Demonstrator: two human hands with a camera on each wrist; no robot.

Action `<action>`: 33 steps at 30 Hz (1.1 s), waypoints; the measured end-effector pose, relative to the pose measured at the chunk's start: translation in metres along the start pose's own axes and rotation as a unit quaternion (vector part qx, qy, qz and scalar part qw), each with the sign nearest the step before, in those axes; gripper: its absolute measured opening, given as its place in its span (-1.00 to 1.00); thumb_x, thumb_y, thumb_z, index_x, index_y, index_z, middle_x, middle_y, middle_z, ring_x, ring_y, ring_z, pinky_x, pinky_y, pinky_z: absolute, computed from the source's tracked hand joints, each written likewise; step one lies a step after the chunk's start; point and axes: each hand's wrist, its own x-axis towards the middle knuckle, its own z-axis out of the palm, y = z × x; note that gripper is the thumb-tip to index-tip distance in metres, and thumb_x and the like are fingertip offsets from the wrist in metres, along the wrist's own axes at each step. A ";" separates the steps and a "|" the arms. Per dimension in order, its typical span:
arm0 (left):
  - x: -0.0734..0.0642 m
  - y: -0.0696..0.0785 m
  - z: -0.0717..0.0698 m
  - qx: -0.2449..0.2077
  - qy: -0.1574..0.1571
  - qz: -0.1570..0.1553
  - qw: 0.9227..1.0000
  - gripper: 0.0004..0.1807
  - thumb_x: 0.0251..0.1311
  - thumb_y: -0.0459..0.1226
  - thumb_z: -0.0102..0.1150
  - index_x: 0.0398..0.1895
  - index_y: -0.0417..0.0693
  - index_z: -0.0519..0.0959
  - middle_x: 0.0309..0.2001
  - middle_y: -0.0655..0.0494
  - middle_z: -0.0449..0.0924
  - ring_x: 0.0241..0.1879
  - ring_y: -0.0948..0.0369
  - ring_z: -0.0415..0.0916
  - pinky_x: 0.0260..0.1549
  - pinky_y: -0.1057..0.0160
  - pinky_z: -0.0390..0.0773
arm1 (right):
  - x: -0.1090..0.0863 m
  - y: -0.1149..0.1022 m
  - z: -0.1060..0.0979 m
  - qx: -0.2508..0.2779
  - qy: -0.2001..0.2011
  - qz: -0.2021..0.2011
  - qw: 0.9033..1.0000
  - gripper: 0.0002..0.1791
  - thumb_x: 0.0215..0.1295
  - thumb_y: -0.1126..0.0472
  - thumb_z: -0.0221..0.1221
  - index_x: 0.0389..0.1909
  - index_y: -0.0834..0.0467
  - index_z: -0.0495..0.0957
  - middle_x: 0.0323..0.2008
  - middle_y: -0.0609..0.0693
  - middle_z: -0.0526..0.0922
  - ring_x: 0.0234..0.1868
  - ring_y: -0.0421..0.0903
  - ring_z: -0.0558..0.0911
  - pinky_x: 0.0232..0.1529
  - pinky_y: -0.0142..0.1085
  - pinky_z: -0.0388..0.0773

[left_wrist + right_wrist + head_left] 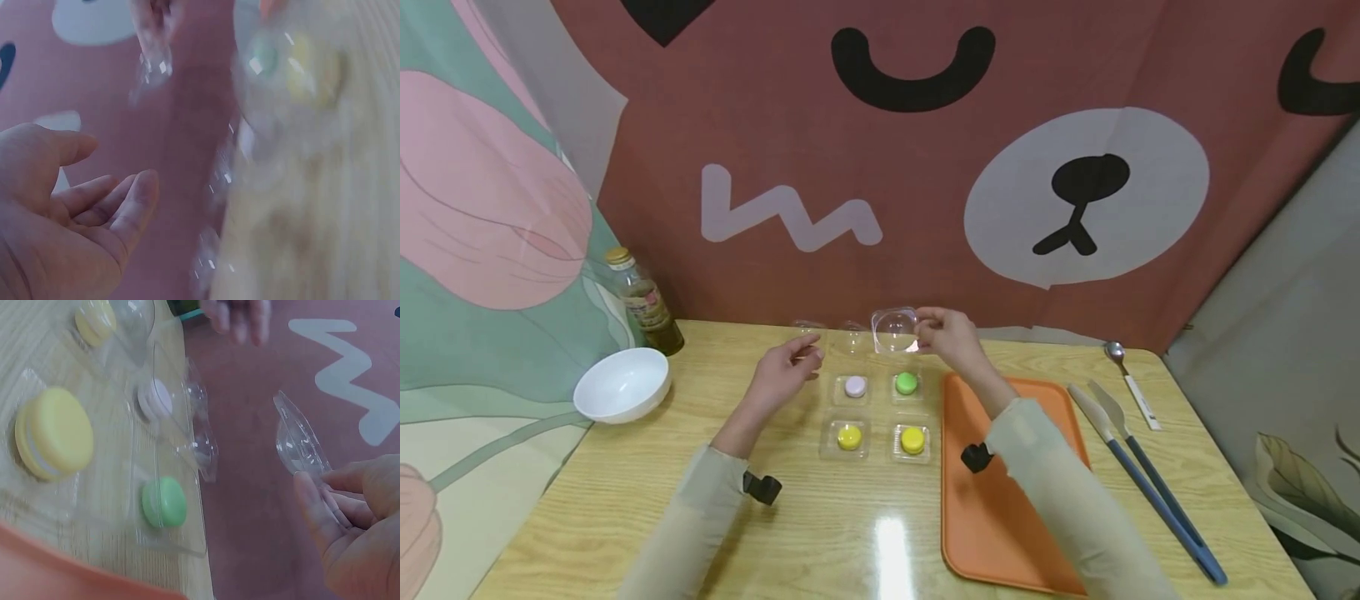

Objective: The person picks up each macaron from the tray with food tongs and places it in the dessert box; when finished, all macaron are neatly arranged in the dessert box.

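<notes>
My right hand pinches the edge of a clear plastic domed lid above the back of the table. To its left, my left hand hovers with loosely bent fingers and nothing between them. In front of the hands, small clear trays hold a lilac macaron, a green macaron, a yellow macaron and another yellow macaron. Behind them stand two more clear domed lids, one next to the raised lid and one partly behind my left fingers.
An orange tray lies under my right forearm. Farther right are long blue-handled tongs and a spoon. A white bowl and a bottle of dark liquid stand at the left. A printed curtain hangs along the back edge.
</notes>
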 end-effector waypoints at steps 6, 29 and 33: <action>-0.002 0.024 0.023 0.028 -0.031 0.005 0.999 -0.42 0.48 -0.11 0.10 0.51 0.00 0.33 0.27 -0.06 0.57 0.13 -0.06 0.62 0.06 -0.02 0.67 | -0.003 -0.001 0.009 0.029 0.004 -0.020 0.999 -0.56 0.36 0.40 0.11 0.26 0.30 0.54 -0.09 0.24 0.66 -0.27 -0.07 0.76 -0.18 -0.25 0.77; 0.017 0.043 0.047 -0.167 -0.146 -0.062 0.973 -0.23 0.52 0.20 -0.18 0.50 -0.19 0.28 0.35 -0.33 0.45 0.36 -0.22 0.42 0.21 0.04 0.60 | -0.017 0.003 0.019 -0.106 0.138 -0.224 0.959 -0.83 0.29 0.39 0.24 -0.14 0.18 0.70 -0.30 0.09 0.69 -0.28 -0.02 0.76 -0.26 -0.27 0.72; 0.018 0.046 0.046 -0.182 -0.163 -0.072 0.967 -0.18 0.48 0.26 -0.19 0.52 -0.16 0.26 0.35 -0.29 0.45 0.36 -0.19 0.42 0.25 0.01 0.57 | -0.019 0.002 0.019 -0.124 0.156 -0.272 0.941 -0.84 0.29 0.39 0.26 -0.15 0.20 0.70 -0.29 0.10 0.67 -0.27 -0.03 0.77 -0.20 -0.25 0.74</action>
